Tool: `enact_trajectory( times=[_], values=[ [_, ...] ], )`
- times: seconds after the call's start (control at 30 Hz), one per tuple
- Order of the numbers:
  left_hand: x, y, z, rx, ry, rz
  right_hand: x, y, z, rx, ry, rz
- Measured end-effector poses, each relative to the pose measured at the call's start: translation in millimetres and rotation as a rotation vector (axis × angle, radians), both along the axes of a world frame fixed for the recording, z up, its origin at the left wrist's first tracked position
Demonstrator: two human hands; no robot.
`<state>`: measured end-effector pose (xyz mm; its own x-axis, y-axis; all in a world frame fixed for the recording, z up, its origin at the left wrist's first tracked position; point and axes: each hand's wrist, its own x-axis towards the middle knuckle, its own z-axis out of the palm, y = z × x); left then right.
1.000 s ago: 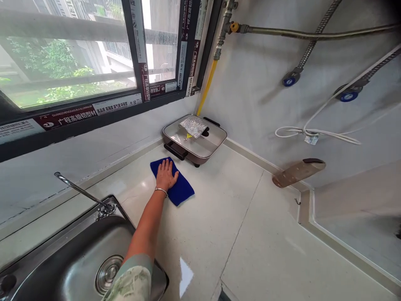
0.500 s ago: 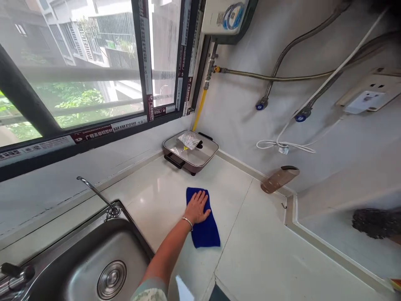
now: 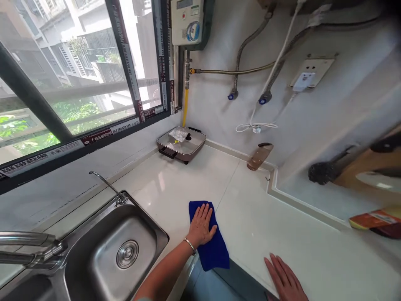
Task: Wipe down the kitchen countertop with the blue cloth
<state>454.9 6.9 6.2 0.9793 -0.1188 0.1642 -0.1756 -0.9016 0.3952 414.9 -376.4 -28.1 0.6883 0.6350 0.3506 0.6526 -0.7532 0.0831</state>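
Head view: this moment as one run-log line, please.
left hand flat on blue cloth | cloth on counter, reaching front edge | right hand palm-down near front edge | lidded pan in far corner

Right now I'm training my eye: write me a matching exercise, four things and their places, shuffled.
1. Dark blue cloth
2. Lidded rectangular pan
3. Translucent brown container
4. Round metal drain

A. In the steel sink's bottom
B. Under the left hand
C. Tilted, below the looped white cable
D. In the corner, by the yellow pipe

Pairs: 1-B; 2-D; 3-C; 4-A.
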Motion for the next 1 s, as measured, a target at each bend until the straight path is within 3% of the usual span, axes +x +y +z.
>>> enact_trajectory(
  times=[0.3, 0.6, 0.73, 1.0],
  values=[
    [-70, 1, 6.8, 0.081, 0.044, -0.007, -10, -9, -22.4, 0.128, -0.041, -0.014],
    [-134, 3, 7.2, 0.055, 0.114, 0.106, -6, -9, -7.5, 0.055, 0.008, 0.067],
    [-182, 6, 7.5, 0.028, 0.114, 0.174, -3, -16, -9.7, 0.075, 0.009, 0.123],
    [-303, 13, 20.1, 0.043, 0.201, 0.372, -4, -20, -8.8, 0.149, -0.018, 0.198]
  ],
)
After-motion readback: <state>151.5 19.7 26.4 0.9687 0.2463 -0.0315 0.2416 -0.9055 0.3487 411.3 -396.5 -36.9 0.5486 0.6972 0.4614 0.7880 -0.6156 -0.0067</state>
